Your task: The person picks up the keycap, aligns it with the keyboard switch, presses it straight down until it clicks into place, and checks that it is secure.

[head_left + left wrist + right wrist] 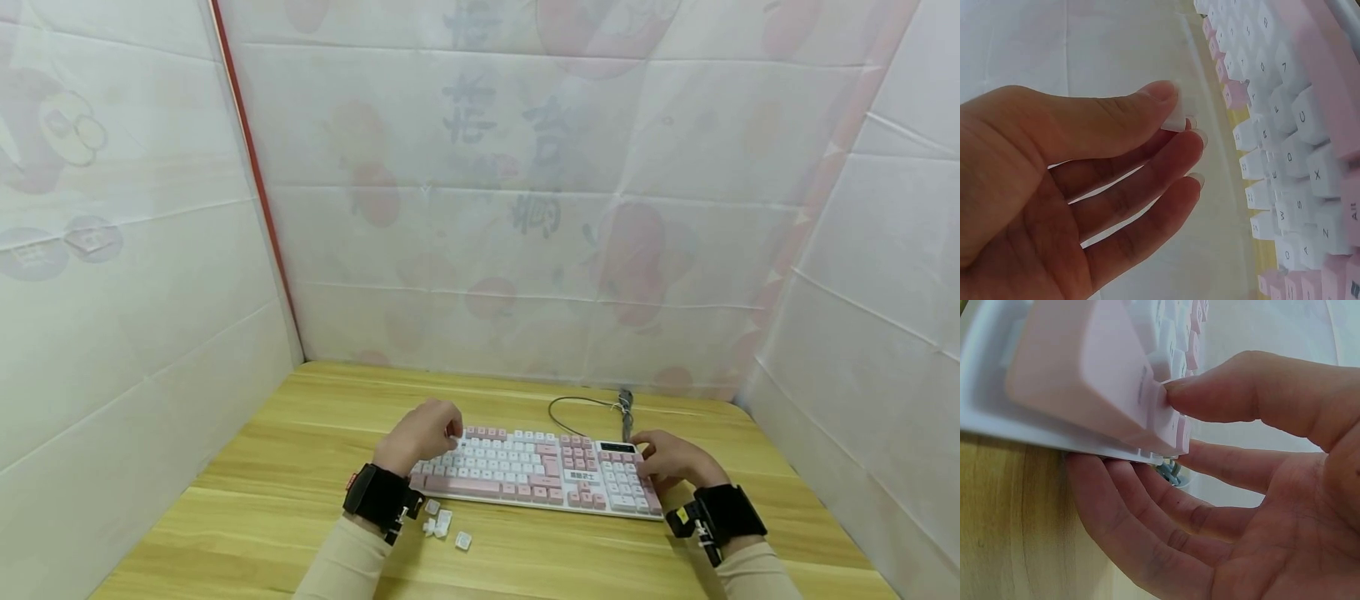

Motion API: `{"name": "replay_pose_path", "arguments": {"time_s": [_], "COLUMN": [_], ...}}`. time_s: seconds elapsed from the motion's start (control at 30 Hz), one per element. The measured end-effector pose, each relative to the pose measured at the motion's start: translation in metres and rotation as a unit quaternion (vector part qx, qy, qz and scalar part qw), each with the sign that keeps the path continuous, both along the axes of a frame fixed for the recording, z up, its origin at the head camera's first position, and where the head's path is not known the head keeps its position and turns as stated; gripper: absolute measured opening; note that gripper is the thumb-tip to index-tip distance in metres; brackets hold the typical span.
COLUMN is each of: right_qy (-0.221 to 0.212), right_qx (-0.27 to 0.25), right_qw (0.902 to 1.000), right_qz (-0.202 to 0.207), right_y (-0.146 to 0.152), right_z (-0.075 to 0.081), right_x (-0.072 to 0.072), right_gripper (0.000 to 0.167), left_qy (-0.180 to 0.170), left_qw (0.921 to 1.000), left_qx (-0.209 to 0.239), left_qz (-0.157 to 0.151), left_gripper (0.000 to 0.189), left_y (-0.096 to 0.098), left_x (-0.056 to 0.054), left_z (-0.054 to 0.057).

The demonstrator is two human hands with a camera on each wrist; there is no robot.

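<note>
A pink and white keyboard (491, 486) lies on the wooden table. My left hand (422, 435) is above its left end. In the left wrist view, the thumb and index finger pinch a small white keycap (1176, 116), held over the rows of keys, while the other fingers are loosely bent. My right hand (673, 461) grips the keyboard's right edge. Seen from the right wrist, its thumb presses a pink key (1160, 415) at the side and the fingers curl beneath the white rim. The left hand's fingertips are hidden in the head view.
Several loose white keycaps lie in front of the keyboard, one of them (463, 542) a little apart to the right. Behind the keyboard, a bundled cable (626, 408) rests on the table (247, 483). Pale sheet walls (480, 250) stand at the back and both sides.
</note>
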State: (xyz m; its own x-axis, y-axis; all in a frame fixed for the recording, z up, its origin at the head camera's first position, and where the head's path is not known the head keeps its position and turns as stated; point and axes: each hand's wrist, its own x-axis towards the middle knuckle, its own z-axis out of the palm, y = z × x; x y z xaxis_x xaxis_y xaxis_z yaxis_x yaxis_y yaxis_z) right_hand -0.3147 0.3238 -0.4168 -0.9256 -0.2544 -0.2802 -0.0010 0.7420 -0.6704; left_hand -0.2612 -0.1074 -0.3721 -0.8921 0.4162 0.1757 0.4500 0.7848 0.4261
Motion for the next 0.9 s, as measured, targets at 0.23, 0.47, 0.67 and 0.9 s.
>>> {"name": "replay_pose_path", "arguments": {"time_s": [0.23, 0.47, 0.67, 0.9], "right_qy": [0.002, 0.002, 0.000, 0.001], "right_qx": [-0.001, -0.001, 0.005, 0.013], "right_qw": [1.0000, 1.0000, 0.9999, 0.9999], "right_qz": [-0.005, -0.007, -0.010, -0.007], "right_y": [0.001, 0.003, 0.001, -0.002], "right_z": [-0.001, -0.003, 0.000, 0.001], "right_x": [0.001, 0.000, 0.002, 0.000], "right_gripper": [0.073, 0.073, 0.072, 0.072], "left_qy": [0.002, -0.011, -0.021, -0.019], "left_qw": [1.0000, 0.9999, 0.9996, 0.9997], "left_qx": [-0.004, -0.012, -0.017, -0.015], "left_qz": [0.000, 0.004, 0.012, 0.011], "left_gripper": [0.016, 0.014, 0.014, 0.015], "left_y": [0.004, 0.009, 0.010, 0.010], "left_x": [-0.005, -0.011, -0.016, -0.020], "left_z": [-0.001, -0.001, 0.002, 0.004]}}
